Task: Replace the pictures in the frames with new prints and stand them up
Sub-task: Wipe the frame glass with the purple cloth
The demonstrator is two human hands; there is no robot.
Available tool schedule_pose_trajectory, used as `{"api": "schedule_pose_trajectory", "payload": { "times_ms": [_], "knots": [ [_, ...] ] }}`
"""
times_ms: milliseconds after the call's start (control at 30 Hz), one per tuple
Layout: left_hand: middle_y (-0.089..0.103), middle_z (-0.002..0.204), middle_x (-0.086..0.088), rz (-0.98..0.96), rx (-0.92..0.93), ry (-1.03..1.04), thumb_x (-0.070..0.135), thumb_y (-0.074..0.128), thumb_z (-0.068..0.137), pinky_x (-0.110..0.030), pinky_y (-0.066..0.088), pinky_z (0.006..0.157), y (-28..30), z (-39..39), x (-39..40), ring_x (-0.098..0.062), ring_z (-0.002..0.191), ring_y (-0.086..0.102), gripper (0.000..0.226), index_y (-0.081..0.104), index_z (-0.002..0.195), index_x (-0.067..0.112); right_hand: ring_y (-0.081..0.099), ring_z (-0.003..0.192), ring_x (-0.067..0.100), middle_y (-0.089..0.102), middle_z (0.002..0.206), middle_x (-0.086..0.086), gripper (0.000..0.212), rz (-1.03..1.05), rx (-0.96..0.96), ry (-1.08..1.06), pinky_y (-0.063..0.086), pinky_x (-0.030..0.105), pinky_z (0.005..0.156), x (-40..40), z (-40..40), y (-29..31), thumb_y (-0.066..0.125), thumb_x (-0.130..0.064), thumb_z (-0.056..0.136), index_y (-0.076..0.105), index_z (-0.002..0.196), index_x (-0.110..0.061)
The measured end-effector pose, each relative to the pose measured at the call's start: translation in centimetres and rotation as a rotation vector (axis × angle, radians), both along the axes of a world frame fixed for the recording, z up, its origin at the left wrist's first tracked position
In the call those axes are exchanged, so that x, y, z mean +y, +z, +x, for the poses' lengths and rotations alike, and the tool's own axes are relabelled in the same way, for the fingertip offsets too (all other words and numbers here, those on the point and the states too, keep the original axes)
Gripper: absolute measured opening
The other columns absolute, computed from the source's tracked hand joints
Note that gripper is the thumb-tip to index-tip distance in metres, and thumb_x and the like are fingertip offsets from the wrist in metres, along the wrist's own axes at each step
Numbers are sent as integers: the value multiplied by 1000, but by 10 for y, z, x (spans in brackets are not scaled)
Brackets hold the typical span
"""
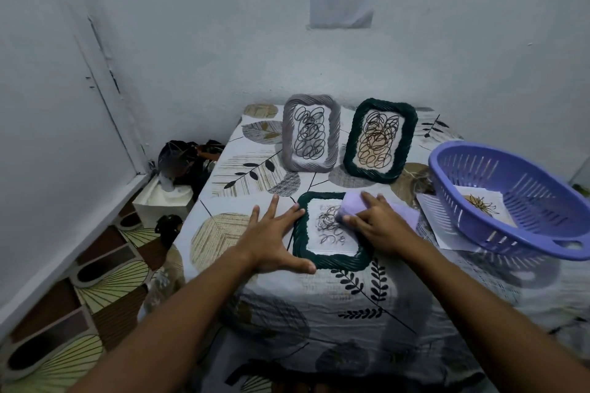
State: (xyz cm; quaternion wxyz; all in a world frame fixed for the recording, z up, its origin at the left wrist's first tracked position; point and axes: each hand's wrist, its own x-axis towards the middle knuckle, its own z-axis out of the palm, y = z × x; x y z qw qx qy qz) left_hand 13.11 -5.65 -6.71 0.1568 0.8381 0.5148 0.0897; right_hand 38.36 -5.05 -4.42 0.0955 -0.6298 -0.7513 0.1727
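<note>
A dark green frame lies flat on the table, glass up, with a scribble picture in it. My left hand rests spread and flat on the cloth, its fingertips and thumb touching the frame's left edge. My right hand presses a lilac cloth onto the frame's upper right part. Behind it two frames stand upright: a grey one on the left and a dark green one on the right, both holding scribble pictures. A print with a brown flower drawing lies inside the basket.
A lilac slotted basket sits tilted at the right on white sheets of paper. The table wears a leaf-patterned cloth and stands in a wall corner. Left of the table, on the floor, are a white box and dark items.
</note>
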Motion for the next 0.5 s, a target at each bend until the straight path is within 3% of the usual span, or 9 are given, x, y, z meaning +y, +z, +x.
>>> {"api": "schedule_pose_trajectory", "payload": {
  "times_ms": [233, 367, 500],
  "knots": [
    [-10, 146, 22, -7, 28, 10, 83, 63, 57, -52, -14, 117, 2, 0, -1, -6, 134, -25, 123, 8, 154, 32, 29, 139, 32, 26, 156, 10, 51, 89, 10, -105, 25, 48, 112, 38, -5, -15, 38, -60, 94, 71, 110, -24],
    [-14, 139, 20, -23, 25, 32, 78, 67, 60, -48, -16, 115, 7, 3, -6, -4, 129, -24, 121, 8, 154, 31, 28, 139, 32, 29, 155, 9, 48, 110, 47, -90, 24, 46, 113, 19, -5, -20, 40, -54, 96, 72, 111, -23],
    [-4, 155, 17, -1, 2, 27, 82, 64, 58, -49, -15, 117, 2, 2, -4, -4, 134, -22, 121, 9, 154, 32, 27, 141, 31, 29, 156, 6, 46, 135, 97, -31, 24, 47, 113, -17, -2, -30, 39, -53, 96, 74, 105, -25]
  ]
}}
